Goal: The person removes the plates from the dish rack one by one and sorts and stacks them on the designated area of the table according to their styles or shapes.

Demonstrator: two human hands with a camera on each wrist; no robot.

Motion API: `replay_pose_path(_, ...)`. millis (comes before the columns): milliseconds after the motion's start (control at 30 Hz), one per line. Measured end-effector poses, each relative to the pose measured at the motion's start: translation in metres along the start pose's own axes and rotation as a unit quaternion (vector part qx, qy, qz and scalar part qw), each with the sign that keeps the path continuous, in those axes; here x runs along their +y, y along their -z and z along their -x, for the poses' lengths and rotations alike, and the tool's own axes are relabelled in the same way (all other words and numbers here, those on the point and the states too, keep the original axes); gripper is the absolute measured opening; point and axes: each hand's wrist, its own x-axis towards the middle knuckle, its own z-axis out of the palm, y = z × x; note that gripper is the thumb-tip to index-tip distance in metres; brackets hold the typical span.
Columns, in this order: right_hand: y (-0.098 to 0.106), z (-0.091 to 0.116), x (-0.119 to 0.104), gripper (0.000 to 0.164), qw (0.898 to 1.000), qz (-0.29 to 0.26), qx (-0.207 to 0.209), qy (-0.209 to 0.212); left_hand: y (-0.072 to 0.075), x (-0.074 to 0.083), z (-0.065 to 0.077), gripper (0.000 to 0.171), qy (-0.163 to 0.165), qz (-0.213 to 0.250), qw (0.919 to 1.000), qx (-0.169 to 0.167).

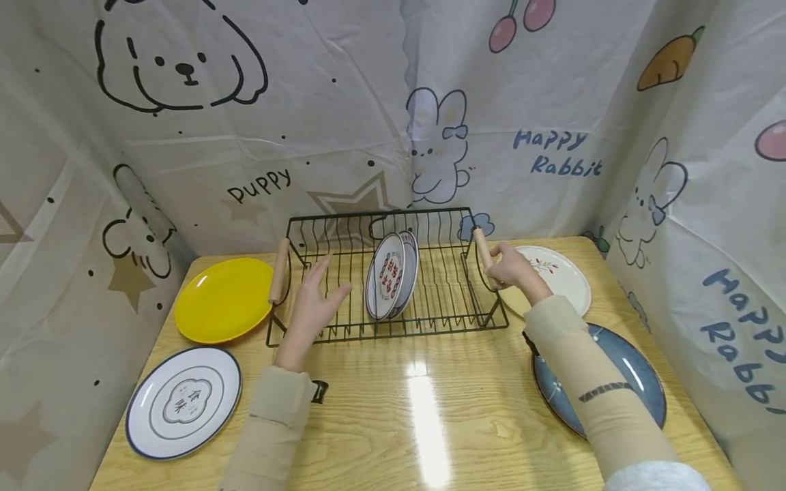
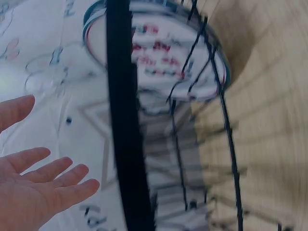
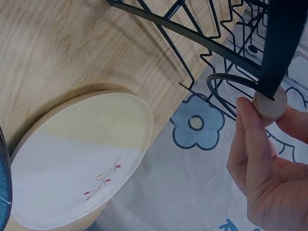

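A black wire dish rack (image 1: 439, 326) with wooden side handles stands at the back of the table. Two white plates (image 1: 387, 276) with red patterns lean on edge in its middle. My right hand (image 1: 512, 269) pinches the right wooden handle (image 1: 484, 249) between thumb and fingers, also seen in the right wrist view, where the handle's round end (image 3: 270, 103) shows. My left hand (image 1: 315, 303) hovers at the rack's left end, near the left handle (image 1: 280, 271), thumb and fingers spread. In the left wrist view its fingers (image 2: 72, 192) are extended and hold nothing.
A yellow plate (image 1: 224, 300) and a blue-rimmed white plate (image 1: 184, 402) lie left of the rack. On the right are a cream-and-white plate (image 1: 565, 273) and a dark blue plate (image 1: 635, 382), partly under my right sleeve. A printed curtain (image 1: 344, 136) hangs close behind the rack.
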Motion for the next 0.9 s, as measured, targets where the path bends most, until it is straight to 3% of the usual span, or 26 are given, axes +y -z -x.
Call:
replay_pose_path(233, 0.000, -0.001, 0.001, 0.047, 1.000, 0.000, 0.000, 0.000, -0.039, 0.012, -0.015, 0.068, -0.009, -0.019, 0.9983, -0.054)
replay_pose_path(400, -0.001, -0.002, 0.002, 0.047, 1.000, -0.003, 0.001, 0.001, -0.058, 0.019, -0.023, 0.067, -0.028, -0.023, 0.9965, -0.075)
replay_pose_path(567, -0.001, -0.003, 0.003, 0.046, 1.000, -0.005, -0.001, 0.003, -0.072, 0.021, -0.028, 0.066, -0.027, -0.029, 0.9952, -0.090)
replay_pose_path(900, -0.001, -0.002, 0.003, 0.045, 1.000, -0.002, 0.001, 0.006, -0.085, 0.015, -0.030, 0.062, -0.033, -0.054, 0.9912, -0.116)
